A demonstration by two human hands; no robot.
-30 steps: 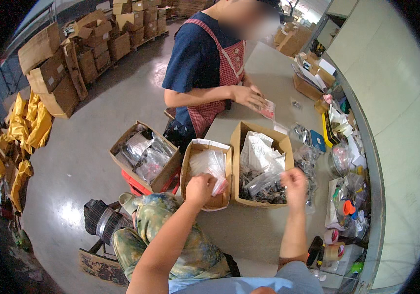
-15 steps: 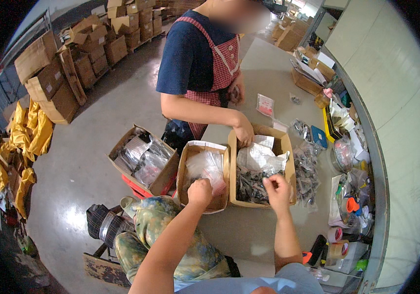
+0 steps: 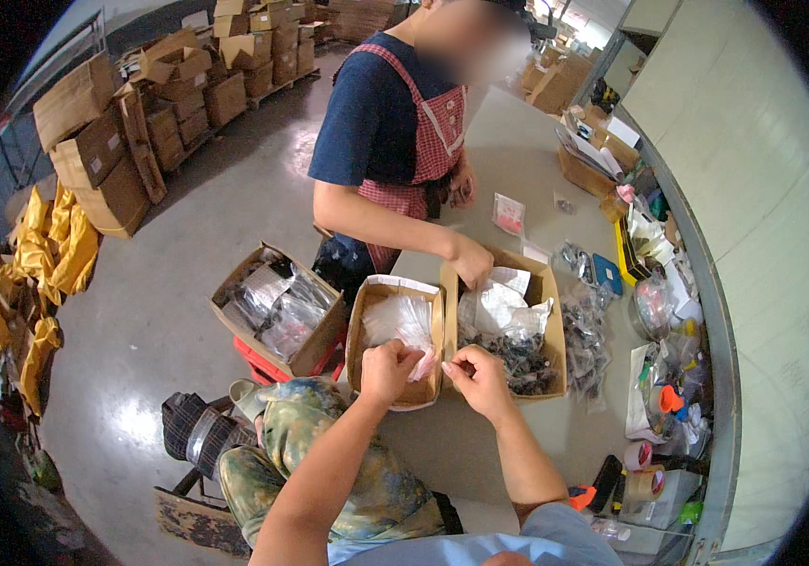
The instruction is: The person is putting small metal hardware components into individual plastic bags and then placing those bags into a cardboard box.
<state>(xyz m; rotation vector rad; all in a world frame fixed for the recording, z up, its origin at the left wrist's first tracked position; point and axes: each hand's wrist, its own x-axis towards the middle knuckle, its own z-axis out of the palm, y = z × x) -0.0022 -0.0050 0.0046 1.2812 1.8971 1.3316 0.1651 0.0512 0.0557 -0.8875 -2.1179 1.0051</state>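
My left hand [image 3: 386,371] is closed over the near end of a cardboard box [image 3: 355,325] filled with clear plastic bags [image 3: 397,319]. It pinches a clear bag with pink on it [image 3: 423,366]. Close to its right, my right hand [image 3: 482,379] has thumb and finger pressed together at the near corner of a second carton [image 3: 558,330]; anything between those fingertips is too small to make out. That carton holds small black parts [image 3: 522,368] with crumpled white plastic bags [image 3: 499,307] on top. A co-worker's hand [image 3: 470,261] reaches into its far left corner.
Left of the table, a box of bagged goods [image 3: 277,307] sits on a red stool [image 3: 258,358]. Bags of dark parts [image 3: 585,330] lie right of the cartons. Tape rolls [image 3: 645,483] and loose items line the right edge. The co-worker [image 3: 385,141] stands across from me.
My right hand has moved left from over the black parts to beside my left hand. The left hand has shifted slightly and now pinches the pink-marked bag. The co-worker's hand stays at the carton.
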